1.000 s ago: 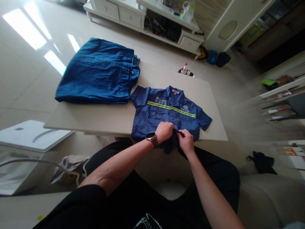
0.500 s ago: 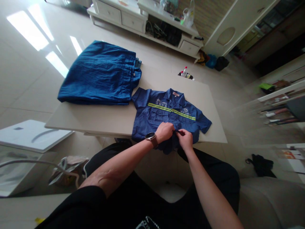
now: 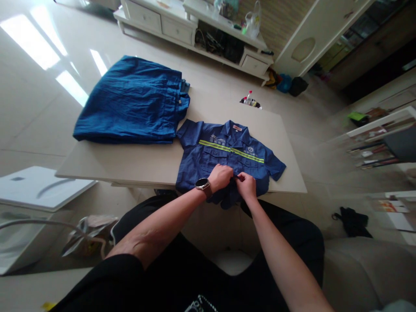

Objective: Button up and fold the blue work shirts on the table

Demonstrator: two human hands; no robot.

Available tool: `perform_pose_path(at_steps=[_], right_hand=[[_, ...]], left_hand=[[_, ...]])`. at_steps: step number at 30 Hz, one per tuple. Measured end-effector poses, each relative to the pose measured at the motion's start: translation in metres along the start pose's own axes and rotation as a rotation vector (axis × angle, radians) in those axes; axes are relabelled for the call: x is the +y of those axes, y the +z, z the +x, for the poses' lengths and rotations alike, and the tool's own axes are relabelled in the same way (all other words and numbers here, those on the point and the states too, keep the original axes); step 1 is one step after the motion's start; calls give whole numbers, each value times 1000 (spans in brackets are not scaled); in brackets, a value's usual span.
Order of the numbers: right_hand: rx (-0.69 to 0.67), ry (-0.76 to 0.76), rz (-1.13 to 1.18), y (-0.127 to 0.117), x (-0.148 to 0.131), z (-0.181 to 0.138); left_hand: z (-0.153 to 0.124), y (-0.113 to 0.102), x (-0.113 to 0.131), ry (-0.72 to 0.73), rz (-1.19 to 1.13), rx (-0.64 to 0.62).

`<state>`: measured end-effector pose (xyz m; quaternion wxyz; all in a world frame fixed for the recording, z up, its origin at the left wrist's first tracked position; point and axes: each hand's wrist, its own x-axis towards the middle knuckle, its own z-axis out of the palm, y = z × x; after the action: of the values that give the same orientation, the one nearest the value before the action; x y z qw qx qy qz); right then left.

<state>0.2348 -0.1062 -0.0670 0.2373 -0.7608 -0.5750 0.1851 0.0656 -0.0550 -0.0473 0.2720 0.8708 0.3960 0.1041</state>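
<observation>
A blue short-sleeved work shirt (image 3: 191, 162) lies front up on the pale table (image 3: 146, 162), its collar facing away from me and its lower hem hanging over the near edge. A yellow reflective stripe crosses its chest. My left hand (image 3: 221, 176), with a watch on the wrist, is closed on the shirt's front placket below the pockets. Close beside it, my right hand (image 3: 246, 185) pinches the same front edge. The fingertips almost meet, and any button between them is too small to make out.
A stack of folded blue clothes (image 3: 133, 102) sits on the table's left part. Bottles with red caps (image 3: 248, 99) show past the far edge. A white cabinet (image 3: 177, 31) stands beyond, a white box (image 3: 42, 186) at left, and a grey sofa (image 3: 364, 273) at right.
My hands have drawn slightly closer together at the shirt's front, both still gripping the cloth. The whole view has shifted a little; the shirt and the folded stack lie as before.
</observation>
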Motion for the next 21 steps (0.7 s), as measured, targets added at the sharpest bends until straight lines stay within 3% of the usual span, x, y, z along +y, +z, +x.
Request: perform_pose_path(at_steps=[9, 15, 18, 21], right_hand=[[-54, 52, 43, 10, 6, 13], [109, 97, -21, -2, 21, 28], [17, 126, 114, -14, 34, 29], [-28, 123, 365, -26, 38, 16]], left_hand=[[1, 0, -2, -42, 44, -19], [-8, -7, -1, -43, -10, -52], [-13, -15, -8, -140, 41, -90], [-15, -19, -14, -205, 81, -207]])
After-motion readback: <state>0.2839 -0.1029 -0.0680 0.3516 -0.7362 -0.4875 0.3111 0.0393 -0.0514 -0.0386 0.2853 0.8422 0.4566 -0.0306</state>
